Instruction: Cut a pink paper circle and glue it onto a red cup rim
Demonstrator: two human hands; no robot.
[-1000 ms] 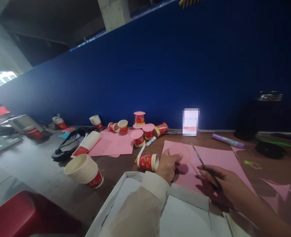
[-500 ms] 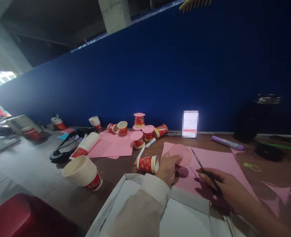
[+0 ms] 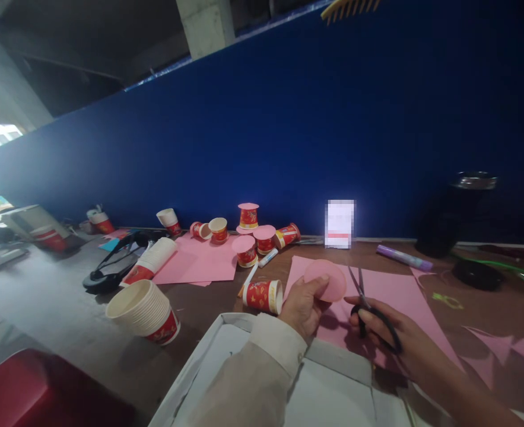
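Note:
My left hand (image 3: 305, 302) pinches a round pink paper disc (image 3: 330, 281) between thumb and fingers, above a pink sheet (image 3: 395, 290). Just right of the disc, my right hand (image 3: 384, 329) has its fingers in the black handles of a pair of scissors (image 3: 363, 289), whose blades are apart and point away from me, not touching the disc. A red paper cup (image 3: 262, 295) lies on its side left of my left hand. Farther back, several red cups (image 3: 246, 252) carry pink discs on top.
Nested paper cups (image 3: 143, 311) lean at the left, near headphones (image 3: 99, 279). An open white box (image 3: 324, 391) is under my forearms. A purple tube (image 3: 404, 258), a black lid (image 3: 478, 274) and pink scraps (image 3: 488, 344) are at the right. A blue partition (image 3: 288, 130) stands behind.
The scissors have turned and their blades have spread apart. My left hand has tilted the disc slightly and moved it a little lower. The whole view has shifted slightly.

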